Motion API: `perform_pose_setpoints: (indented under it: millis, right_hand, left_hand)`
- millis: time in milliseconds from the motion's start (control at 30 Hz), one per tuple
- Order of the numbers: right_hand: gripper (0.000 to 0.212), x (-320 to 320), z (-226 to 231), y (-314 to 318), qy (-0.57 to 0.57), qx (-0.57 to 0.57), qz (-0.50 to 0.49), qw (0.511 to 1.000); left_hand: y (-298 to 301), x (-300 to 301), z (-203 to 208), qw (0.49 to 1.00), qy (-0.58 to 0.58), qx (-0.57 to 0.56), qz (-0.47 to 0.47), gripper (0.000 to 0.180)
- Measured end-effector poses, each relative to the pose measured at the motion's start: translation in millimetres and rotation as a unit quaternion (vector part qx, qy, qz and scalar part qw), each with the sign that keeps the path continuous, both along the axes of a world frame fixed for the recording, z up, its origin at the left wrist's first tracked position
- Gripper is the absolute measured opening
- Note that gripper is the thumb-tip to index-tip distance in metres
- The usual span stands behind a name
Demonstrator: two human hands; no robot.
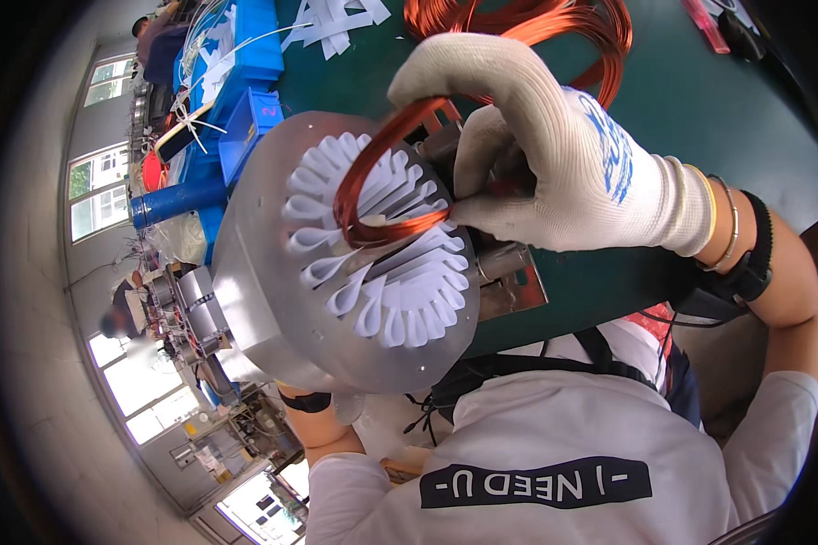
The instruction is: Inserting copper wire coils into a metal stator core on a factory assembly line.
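My right hand point(554, 163), in a white knitted glove, is closed on a looped bundle of copper wire point(353, 186). The loop hangs over the face of a round grey metal motor stator point(273, 236), across a ring of folded white paper slot liners point(395, 322). Its lower side lies against the liners near the middle; whether any wire sits inside a slot, I cannot tell. My left forearm point(318, 427), with a black band at the wrist, reaches behind the stator housing, which hides the left hand and its fingers.
A large copper wire coil point(600, 45) lies on the green tabletop point(700, 118) beyond my right hand. White paper strips point(336, 23) are at the back. Blue bins point(250, 132) stand left of them. A metal bracket point(513, 286) is beside the stator. Other people are farther off at left.
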State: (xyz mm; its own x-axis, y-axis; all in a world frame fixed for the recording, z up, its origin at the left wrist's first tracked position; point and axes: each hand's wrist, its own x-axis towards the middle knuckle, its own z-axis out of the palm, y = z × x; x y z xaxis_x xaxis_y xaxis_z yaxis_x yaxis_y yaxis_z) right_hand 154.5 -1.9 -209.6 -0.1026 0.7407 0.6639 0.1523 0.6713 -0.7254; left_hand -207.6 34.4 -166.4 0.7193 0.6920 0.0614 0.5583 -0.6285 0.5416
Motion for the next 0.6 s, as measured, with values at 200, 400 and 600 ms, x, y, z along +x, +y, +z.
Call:
perform_pose_setpoints:
  millis: [200,400,600]
  right_hand:
    - [0.077,-4.9,0.4,1.2,-0.067,0.05,-0.063,0.995]
    - [0.057,-10.6,27.7,-21.3,-0.203,-0.078,-0.092,0.972]
    - [0.075,-14.9,26.0,-15.0,-0.235,-0.089,-0.036,0.967]
  left_hand:
    - [-2.9,-0.7,-6.7,1.0,0.003,0.019,-0.01,0.06]
    - [-3.6,1.3,-5.2,0.999,0.008,0.048,-0.024,0.059]
    - [2.8,6.0,5.0,0.995,0.03,0.074,-0.052,0.058]
